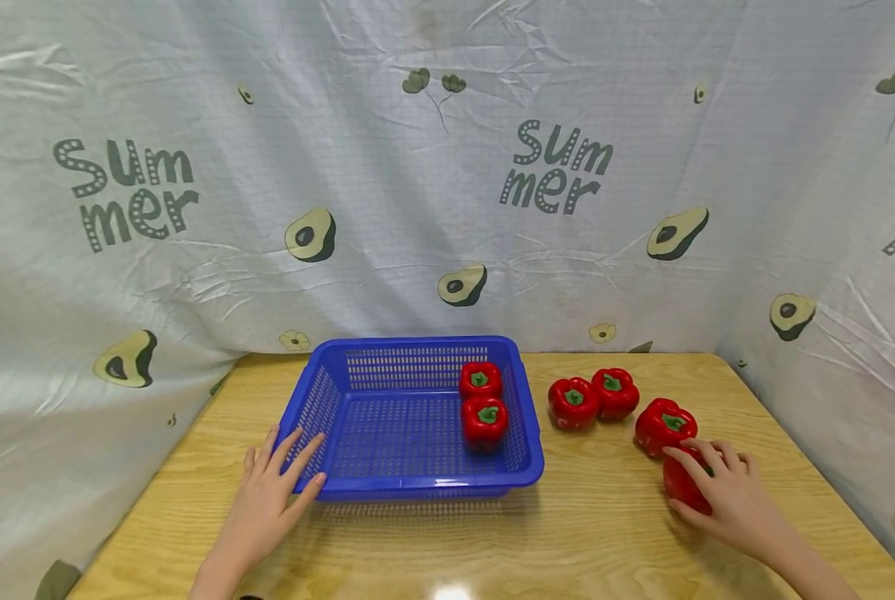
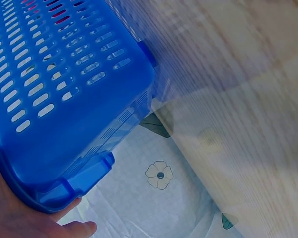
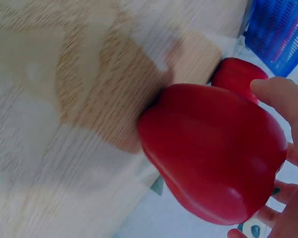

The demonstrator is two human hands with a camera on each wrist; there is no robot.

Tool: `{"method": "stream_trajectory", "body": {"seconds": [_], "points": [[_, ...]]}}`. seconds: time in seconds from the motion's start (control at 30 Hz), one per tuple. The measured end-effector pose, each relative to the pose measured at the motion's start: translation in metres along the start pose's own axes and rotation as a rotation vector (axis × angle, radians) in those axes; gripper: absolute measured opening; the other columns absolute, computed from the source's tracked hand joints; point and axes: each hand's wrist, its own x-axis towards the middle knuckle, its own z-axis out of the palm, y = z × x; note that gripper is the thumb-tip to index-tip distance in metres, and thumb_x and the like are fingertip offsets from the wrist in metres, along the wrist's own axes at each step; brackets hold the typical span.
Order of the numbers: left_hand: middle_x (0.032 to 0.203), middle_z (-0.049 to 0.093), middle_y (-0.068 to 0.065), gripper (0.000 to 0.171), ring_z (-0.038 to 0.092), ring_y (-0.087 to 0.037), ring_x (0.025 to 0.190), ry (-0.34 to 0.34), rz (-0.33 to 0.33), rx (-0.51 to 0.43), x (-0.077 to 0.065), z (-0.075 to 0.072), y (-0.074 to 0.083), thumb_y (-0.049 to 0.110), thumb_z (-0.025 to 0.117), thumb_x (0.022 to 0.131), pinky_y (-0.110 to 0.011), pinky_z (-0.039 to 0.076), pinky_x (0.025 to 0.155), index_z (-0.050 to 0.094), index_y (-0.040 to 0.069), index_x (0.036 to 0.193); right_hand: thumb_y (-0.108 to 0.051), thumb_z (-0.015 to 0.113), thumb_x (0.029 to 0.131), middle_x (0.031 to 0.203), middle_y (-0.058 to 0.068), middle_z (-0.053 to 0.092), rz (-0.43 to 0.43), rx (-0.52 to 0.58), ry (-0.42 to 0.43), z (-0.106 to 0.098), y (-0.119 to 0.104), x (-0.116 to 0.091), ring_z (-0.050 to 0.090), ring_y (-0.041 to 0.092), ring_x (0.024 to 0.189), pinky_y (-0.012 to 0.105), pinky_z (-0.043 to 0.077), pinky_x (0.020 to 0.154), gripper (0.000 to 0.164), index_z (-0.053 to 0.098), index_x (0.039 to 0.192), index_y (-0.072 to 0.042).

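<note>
My right hand (image 1: 731,493) curves over a red bell pepper (image 1: 680,482) at the right of the table, thumb on the near side and fingers over the far side. Up close in the right wrist view, this bell pepper (image 3: 213,153) fills the space between thumb and fingers, its lower edge at the tabletop. My left hand (image 1: 267,500) rests with spread fingers over the near left corner of a blue plastic basket (image 1: 417,482). Two red bell peppers with green stems, a rear one (image 1: 481,380) and a front one (image 1: 485,423), stand along the basket's right side.
Just beyond my right hand sits another bell pepper (image 1: 665,427). Two more, a left one (image 1: 573,403) and a right one (image 1: 616,393), stand side by side right of the basket. A printed cloth (image 1: 387,167) hangs behind the wooden table (image 1: 582,533).
</note>
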Motion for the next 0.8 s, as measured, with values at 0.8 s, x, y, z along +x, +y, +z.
{"method": "stream_trajectory", "body": {"seconds": [0.8], "points": [[0.133,0.041,-0.020,0.046,0.019,-0.043,0.132,0.023,0.013,0.007,0.0001,0.0022,-0.0012,0.033,0.054,0.086,-0.067,0.014,0.100,0.049,0.015,0.128,-0.039,0.081,0.050,0.104,0.011,0.051,0.034,0.000,-0.009,0.0036,0.0079,-0.0074,0.041,0.032,0.092,0.054,0.033,0.070,0.075,0.051,0.117,-0.020]]}}
